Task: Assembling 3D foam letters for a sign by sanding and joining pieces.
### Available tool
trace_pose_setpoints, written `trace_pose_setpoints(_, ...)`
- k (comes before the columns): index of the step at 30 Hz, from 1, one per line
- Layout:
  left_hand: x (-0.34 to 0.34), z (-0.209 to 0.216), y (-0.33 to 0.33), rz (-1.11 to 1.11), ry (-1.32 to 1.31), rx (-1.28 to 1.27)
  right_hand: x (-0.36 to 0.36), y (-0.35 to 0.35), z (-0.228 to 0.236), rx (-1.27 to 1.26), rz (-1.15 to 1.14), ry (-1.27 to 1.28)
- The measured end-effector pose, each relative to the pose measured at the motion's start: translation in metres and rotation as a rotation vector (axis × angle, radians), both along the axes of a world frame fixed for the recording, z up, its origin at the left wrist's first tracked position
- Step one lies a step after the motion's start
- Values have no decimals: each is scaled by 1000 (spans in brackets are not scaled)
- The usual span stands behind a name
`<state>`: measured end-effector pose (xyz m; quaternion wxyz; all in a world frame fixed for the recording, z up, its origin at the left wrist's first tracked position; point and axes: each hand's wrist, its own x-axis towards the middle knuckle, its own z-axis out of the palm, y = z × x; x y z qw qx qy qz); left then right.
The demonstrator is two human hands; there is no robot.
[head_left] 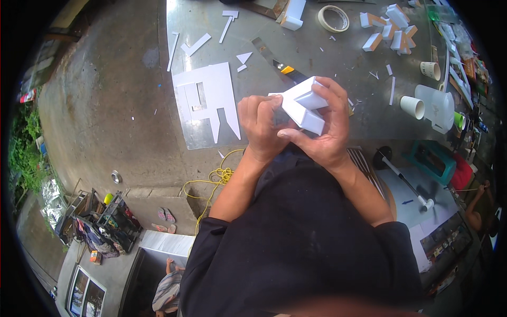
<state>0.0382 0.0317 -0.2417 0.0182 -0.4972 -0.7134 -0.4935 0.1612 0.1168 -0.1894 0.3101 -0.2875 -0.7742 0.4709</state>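
Observation:
Over the near edge of the metal table, both hands hold a white, thick, Y-shaped block letter [302, 101]. My left hand [259, 122] is closed, pinching the letter's narrow left end between thumb and fingers. My right hand [334, 119] wraps round its two right-hand arms, the thumb below and the fingers above. Just beyond the hands lies a utility knife [287, 70] with a yellow part, close to a flat metal strip [262, 50]. Left of my left hand rests a white sheet [185, 79] with shapes cut out of it.
White offcuts [196, 45] lie about the metal table [296, 45]. Farther off are a tape roll [334, 19] and several white block letters [388, 31]. Cups [412, 107] and a clear plastic jug [434, 105] stand at right. A yellow cord [214, 182] trails on the floor.

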Motion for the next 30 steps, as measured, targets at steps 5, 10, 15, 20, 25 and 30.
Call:
trace_pose_setpoints(5, 6, 51, 3, -18, 102, 72, -1, 19, 38, -119, 45, 377)
trace_pose_setpoints(10, 8, 75, 10, -222, -164, 62, 12, 33, 71, -20, 72, 207)
trace_pose_setpoints(15, -21, 42, 7, -494, -382, -150, 24, 44, 37, -82, 166, 101)
trace_pose_setpoints(20, -45, -6, -4, -589, -378, -375, 15, 32, -17, 44, 337, 26)
trace_pose_setpoints(25, -47, -51, -7, -481, -414, -456, 5, 27, -70, 130, 450, 19)
trace_pose_setpoints(30, -46, -90, -12, -520, -360, -347, 2, 25, -106, 204, 466, 16)
